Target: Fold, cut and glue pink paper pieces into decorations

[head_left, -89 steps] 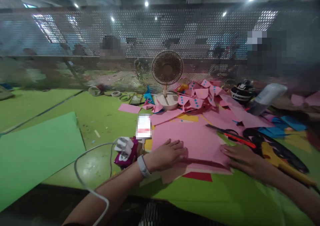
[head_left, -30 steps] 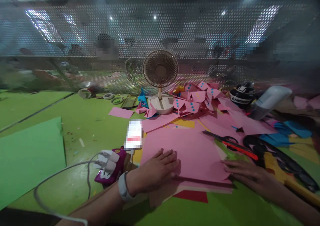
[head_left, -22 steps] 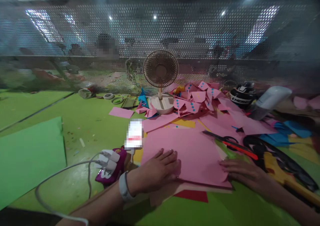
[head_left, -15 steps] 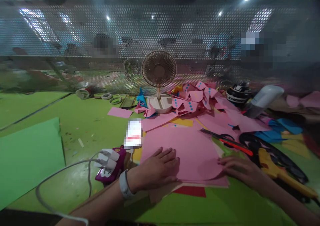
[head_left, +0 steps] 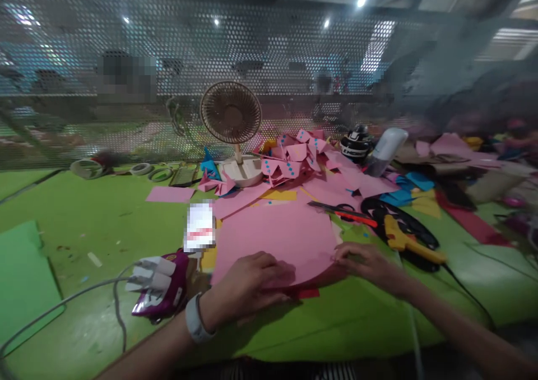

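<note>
A large sheet of pink paper (head_left: 269,234) lies before me, its near right edge lifted and curved. My left hand (head_left: 256,282) rests over its near left part, fingers extended on the sheet and the thumb near the front edge. At the right corner, my right hand (head_left: 365,262) pinches the sheet between thumb and fingers. A bit of red paper (head_left: 309,293) peeks out under the near edge. Scissors and a red-handled cutter (head_left: 353,214) lie just beyond the sheet's right side.
A yellow glue gun (head_left: 406,242) lies to the right. Behind stand a small fan (head_left: 233,114), a heap of folded pink paper (head_left: 294,156) and a clear bottle (head_left: 389,147). At left are a phone (head_left: 200,226), a purple power bank with plugs (head_left: 168,287) and green sheets (head_left: 25,285).
The view has swung to the right. My right hand has gone from resting at the sheet's corner to lifting its edge, which now curves up. My left hand's fingers are more bent.
</note>
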`<state>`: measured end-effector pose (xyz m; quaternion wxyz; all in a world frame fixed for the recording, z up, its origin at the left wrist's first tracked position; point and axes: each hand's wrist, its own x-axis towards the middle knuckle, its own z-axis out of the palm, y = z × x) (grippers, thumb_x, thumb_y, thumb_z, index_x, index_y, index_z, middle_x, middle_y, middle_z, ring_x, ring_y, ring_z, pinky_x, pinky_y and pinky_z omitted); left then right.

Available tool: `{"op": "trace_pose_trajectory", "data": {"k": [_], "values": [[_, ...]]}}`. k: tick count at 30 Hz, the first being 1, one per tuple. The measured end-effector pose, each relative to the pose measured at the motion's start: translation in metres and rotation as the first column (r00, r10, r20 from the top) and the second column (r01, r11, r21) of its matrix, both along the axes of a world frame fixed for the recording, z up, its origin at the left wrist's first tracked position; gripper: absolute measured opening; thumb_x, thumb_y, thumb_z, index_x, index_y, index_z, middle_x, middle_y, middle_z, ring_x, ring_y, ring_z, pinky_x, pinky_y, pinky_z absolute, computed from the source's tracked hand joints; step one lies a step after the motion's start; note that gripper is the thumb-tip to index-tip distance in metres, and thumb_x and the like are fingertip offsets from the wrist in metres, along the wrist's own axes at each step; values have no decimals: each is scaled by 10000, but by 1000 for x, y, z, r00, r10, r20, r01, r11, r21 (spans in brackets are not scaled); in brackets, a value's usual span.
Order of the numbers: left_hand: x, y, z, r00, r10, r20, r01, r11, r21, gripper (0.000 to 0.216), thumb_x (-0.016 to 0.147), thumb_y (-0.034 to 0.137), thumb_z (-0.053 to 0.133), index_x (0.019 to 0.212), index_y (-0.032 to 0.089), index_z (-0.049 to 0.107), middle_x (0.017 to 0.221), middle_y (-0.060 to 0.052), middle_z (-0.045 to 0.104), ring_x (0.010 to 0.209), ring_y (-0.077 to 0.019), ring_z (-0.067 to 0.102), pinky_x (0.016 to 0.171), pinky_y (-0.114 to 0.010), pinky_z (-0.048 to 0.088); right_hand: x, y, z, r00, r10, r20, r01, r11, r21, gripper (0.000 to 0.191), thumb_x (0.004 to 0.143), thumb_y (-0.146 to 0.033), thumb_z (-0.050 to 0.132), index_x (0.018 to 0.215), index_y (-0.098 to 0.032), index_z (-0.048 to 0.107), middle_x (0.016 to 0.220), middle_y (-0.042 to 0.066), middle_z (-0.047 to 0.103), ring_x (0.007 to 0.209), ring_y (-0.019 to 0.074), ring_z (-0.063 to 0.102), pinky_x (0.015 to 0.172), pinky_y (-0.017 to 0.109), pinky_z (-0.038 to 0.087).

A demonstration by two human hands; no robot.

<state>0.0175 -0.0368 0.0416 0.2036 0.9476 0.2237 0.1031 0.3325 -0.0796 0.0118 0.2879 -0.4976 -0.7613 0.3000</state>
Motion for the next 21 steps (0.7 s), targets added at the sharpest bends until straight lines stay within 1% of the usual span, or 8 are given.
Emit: {"op": "trace_pose_trajectory", "data": {"k": [3,6,8,11,13,15,19,21], "values": [[3,-5,-1,999,-12,-38,12,1000,2,391,914,453,448,1249,268,528,946,-61,626,824,-188,577,686,-278,436,-12,-6,8,1000,16,-11,-16,1000,2,262,877,-436,526,815,-210,645,819,33,690,800,177,644,729,285,508],[7,-8,1,999,-23,-47,21,998,-55,307,955,354,372,1137,246,595,839,-43,631,734,-159,566,639,-248,401,-26,-10,15,999,-24,-35,25,999,38,257,887,-431,512,850,-214,646,841,36,698,813,180,650,725,289,520],[9,-11,2,1000,-3,-24,0,989,-148,290,955,314,367,993,217,638,809,-35,634,704,-142,553,622,-231,381,-33,-13,18,993,-106,-47,112,982,151,235,897,-404,503,990,-228,628,965,51,692,923,199,639,786,319,523],[10,-13,3,995,103,-20,-104,943,-317,322,933,347,404,775,169,621,683,-10,586,593,-111,481,542,-213,331,-38,-16,17,980,-198,-33,194,895,401,351,893,-326,520,1235,-249,505,1205,77,604,1147,232,536,952,405,457],[9,-13,2,986,161,-30,-159,892,-424,342,912,366,429,680,158,568,603,17,511,539,-96,412,499,-212,290,-38,-17,15,985,-164,49,119,861,495,435,885,-290,532,1310,-264,443,1278,76,559,1216,238,479,1006,436,411],[8,-10,0,981,192,-29,-179,841,-510,320,891,371,453,664,159,530,593,33,467,541,-93,386,495,-212,279,-38,-15,14,982,-82,173,-14,870,493,507,886,-304,531,1369,-263,385,1345,79,508,1265,239,431,1031,445,388],[2,-1,-3,969,243,-51,-221,747,-628,300,848,408,501,671,166,479,611,46,408,558,-93,368,496,-208,284,-40,-2,16,925,82,370,-219,912,346,693,875,-456,517,1459,-217,229,1485,100,315,1372,254,255,1098,480,279],[-2,5,-4,962,260,-84,-243,673,-699,310,820,416,537,652,171,448,603,55,371,546,-87,346,482,-206,275,-42,8,17,894,148,423,-285,916,281,760,855,-529,509,1469,-213,193,1512,94,242,1397,259,174,1119,495,218]]}}
